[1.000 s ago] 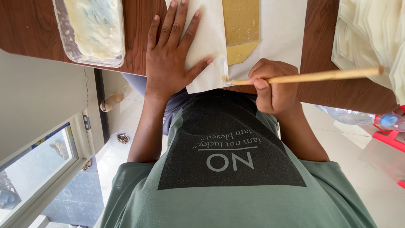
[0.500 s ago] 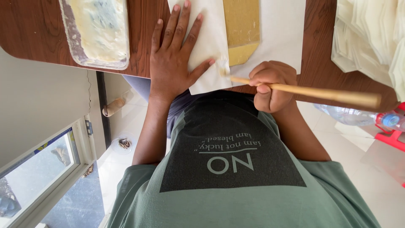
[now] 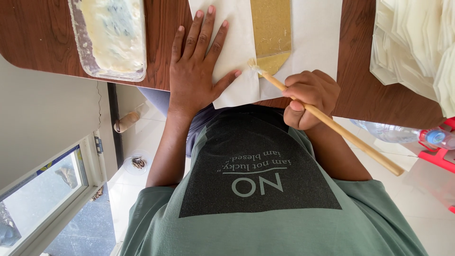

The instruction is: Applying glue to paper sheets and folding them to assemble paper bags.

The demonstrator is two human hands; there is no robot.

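Observation:
My left hand lies flat, fingers spread, on a white sheet of paper at the near edge of a brown wooden table. My right hand grips a long wooden-handled brush. Its bristle tip touches the near pointed end of a yellow-brown strip beside the white sheet. The handle slants down to the right, past my green shirt. A second white sheet lies under the strip, to the right.
A clear tray of white paste sits on the table left of my left hand. A stack of folded white paper pieces fills the right of the table. On the floor are a plastic bottle and a red object.
The brush has swung from level to slanting down-right, and its tip has moved up onto the strip's end. My left hand stays flat on the white sheet.

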